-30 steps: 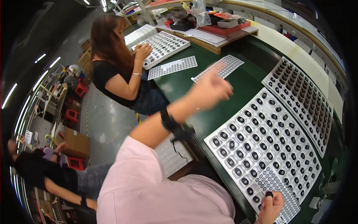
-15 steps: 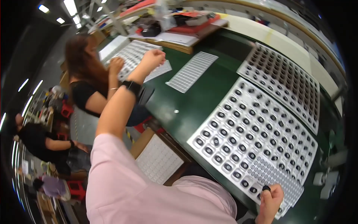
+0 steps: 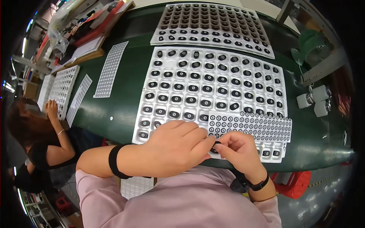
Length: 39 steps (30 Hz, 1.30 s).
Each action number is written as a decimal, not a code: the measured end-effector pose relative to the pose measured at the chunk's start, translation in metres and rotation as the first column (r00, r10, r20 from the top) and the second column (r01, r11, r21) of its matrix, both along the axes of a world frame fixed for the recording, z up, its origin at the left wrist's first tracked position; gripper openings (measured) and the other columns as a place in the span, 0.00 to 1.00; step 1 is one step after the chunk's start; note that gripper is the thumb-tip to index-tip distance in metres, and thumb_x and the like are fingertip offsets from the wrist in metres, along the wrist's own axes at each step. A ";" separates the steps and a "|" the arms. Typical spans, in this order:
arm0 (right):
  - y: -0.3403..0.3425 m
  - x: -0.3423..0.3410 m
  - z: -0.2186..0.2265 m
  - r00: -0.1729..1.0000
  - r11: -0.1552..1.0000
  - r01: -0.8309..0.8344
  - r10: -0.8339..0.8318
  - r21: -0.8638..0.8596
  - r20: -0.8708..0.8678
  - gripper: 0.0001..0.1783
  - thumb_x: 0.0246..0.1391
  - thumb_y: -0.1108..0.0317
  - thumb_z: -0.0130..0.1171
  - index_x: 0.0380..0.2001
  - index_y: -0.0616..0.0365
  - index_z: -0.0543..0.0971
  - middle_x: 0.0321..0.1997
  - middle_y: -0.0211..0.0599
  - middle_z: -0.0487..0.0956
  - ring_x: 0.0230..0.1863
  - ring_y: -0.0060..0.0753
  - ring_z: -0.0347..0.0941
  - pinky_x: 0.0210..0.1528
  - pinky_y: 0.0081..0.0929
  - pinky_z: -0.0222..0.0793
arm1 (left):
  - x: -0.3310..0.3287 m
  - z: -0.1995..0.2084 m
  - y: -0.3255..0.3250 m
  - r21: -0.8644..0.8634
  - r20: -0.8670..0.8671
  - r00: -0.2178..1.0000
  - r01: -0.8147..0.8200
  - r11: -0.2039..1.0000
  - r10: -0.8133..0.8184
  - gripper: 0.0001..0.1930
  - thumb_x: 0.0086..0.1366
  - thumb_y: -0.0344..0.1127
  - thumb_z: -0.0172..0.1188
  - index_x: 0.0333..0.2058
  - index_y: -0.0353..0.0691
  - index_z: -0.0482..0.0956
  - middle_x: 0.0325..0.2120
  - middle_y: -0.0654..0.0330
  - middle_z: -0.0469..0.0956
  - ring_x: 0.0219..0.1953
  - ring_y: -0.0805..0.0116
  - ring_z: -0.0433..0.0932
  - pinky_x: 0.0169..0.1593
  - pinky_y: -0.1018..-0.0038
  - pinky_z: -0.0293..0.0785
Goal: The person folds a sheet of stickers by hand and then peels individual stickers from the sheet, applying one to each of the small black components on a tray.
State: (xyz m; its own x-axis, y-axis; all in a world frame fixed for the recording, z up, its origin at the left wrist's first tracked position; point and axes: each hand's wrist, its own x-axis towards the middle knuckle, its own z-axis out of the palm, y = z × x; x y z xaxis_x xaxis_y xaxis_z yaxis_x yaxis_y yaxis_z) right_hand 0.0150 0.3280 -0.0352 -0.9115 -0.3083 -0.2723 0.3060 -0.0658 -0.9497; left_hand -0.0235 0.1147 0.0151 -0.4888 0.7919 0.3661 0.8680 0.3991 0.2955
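Observation:
My right hand (image 3: 240, 152) pinches a small black oval piece (image 3: 216, 146) between thumb and fingers, over the near edge of a white compartment tray (image 3: 141, 114). My left hand (image 3: 176, 147) reaches in against that piece from the left, fingers curled together; its fingertips are partly hidden, so what they hold cannot be made out. Rows of black ovals, many with a pale mark on top, fill the tray; one far-left pocket (image 3: 170, 63) is bare. A sheet of small round stickers (image 3: 251, 127) lies across the tray's near right part, just beyond my right hand.
A second tray of black ovals (image 3: 213, 24) stands farther back. Two sticker sheets, one longer (image 3: 110, 70) and one shorter (image 3: 79, 99), lie on the green table (image 3: 121, 108). A seated person (image 3: 57, 133) works at left. Metal fixtures (image 3: 317, 99) stand at right.
My left hand has come from far out at the left to meet my right hand at the tray. The view has swung right; my right hand still holds the black piece.

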 end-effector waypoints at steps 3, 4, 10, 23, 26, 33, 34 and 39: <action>0.003 0.000 -0.003 1.000 0.999 -0.001 0.001 -0.039 0.016 0.03 0.53 0.76 0.61 0.29 0.62 0.77 0.25 0.24 0.75 0.22 0.10 0.65 0.24 0.11 0.59 | -0.003 -0.003 0.006 -0.053 -0.072 0.996 0.052 0.997 -0.056 0.16 0.45 0.35 0.69 0.33 0.38 0.78 0.29 0.58 0.76 0.31 0.63 0.77 0.32 0.69 0.74; 0.003 0.000 -0.003 1.000 0.998 -0.005 0.006 -0.060 0.023 0.02 0.53 0.77 0.60 0.30 0.63 0.77 0.27 0.26 0.77 0.23 0.11 0.68 0.24 0.11 0.61 | -0.003 -0.003 0.007 -0.083 -0.108 0.991 0.072 0.994 -0.081 0.16 0.44 0.36 0.69 0.32 0.37 0.78 0.29 0.58 0.76 0.31 0.63 0.77 0.32 0.69 0.74; 0.007 0.001 0.002 1.000 0.993 -0.016 0.018 -0.115 0.012 0.05 0.55 0.76 0.59 0.35 0.64 0.77 0.25 0.22 0.73 0.26 0.09 0.64 0.27 0.12 0.60 | -0.016 -0.001 0.009 -0.144 -0.061 0.998 0.006 0.990 -0.015 0.13 0.47 0.36 0.69 0.31 0.39 0.79 0.29 0.58 0.76 0.31 0.63 0.77 0.32 0.69 0.74; 0.040 0.030 0.005 0.992 0.995 -0.100 0.100 0.005 -0.083 0.10 0.55 0.75 0.58 0.40 0.67 0.76 0.33 0.33 0.76 0.32 0.20 0.72 0.36 0.19 0.70 | -0.200 -0.054 -0.077 -0.283 0.190 0.809 -0.498 0.820 0.557 0.11 0.53 0.35 0.66 0.34 0.36 0.80 0.29 0.56 0.79 0.32 0.63 0.78 0.37 0.70 0.74; 0.044 0.033 0.001 0.994 0.996 -0.081 0.083 0.031 -0.077 0.09 0.55 0.75 0.57 0.39 0.67 0.76 0.33 0.34 0.76 0.32 0.21 0.72 0.36 0.19 0.70 | -0.211 -0.066 -0.074 -0.336 0.191 0.808 -0.479 0.811 0.557 0.11 0.53 0.37 0.65 0.33 0.39 0.81 0.30 0.56 0.80 0.35 0.59 0.80 0.39 0.67 0.75; 0.046 0.034 -0.003 0.995 0.996 -0.061 0.065 0.059 -0.074 0.08 0.55 0.75 0.57 0.38 0.68 0.76 0.34 0.36 0.76 0.32 0.22 0.72 0.35 0.20 0.71 | -0.217 -0.079 -0.068 -0.331 0.134 0.838 -0.466 0.821 0.529 0.11 0.53 0.35 0.67 0.32 0.34 0.80 0.29 0.55 0.78 0.31 0.60 0.77 0.37 0.69 0.73; 0.046 0.033 -0.002 0.995 0.996 -0.064 0.069 0.066 -0.075 0.08 0.55 0.76 0.57 0.38 0.68 0.76 0.34 0.36 0.76 0.32 0.22 0.72 0.35 0.20 0.71 | -0.217 -0.080 -0.069 -0.332 0.135 0.836 -0.468 0.819 0.532 0.11 0.53 0.35 0.67 0.32 0.34 0.80 0.29 0.55 0.78 0.31 0.60 0.77 0.37 0.69 0.73; 0.046 0.032 -0.005 0.994 0.995 -0.071 0.076 0.071 -0.082 0.07 0.55 0.77 0.56 0.37 0.68 0.76 0.33 0.36 0.76 0.32 0.23 0.73 0.36 0.20 0.71 | -0.216 -0.080 -0.072 -0.341 0.058 0.839 -0.493 0.801 0.541 0.11 0.54 0.37 0.67 0.32 0.36 0.79 0.30 0.55 0.78 0.32 0.61 0.77 0.37 0.69 0.73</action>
State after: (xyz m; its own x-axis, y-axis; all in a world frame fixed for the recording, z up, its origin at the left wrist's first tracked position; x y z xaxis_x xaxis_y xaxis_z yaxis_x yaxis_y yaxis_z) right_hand 0.0468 0.3744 -0.0406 -0.9077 -0.3588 -0.2176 0.2259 0.0192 -0.9740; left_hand -0.2394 0.0429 -0.0646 -0.8847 0.4639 0.0452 0.4635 0.8651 0.1920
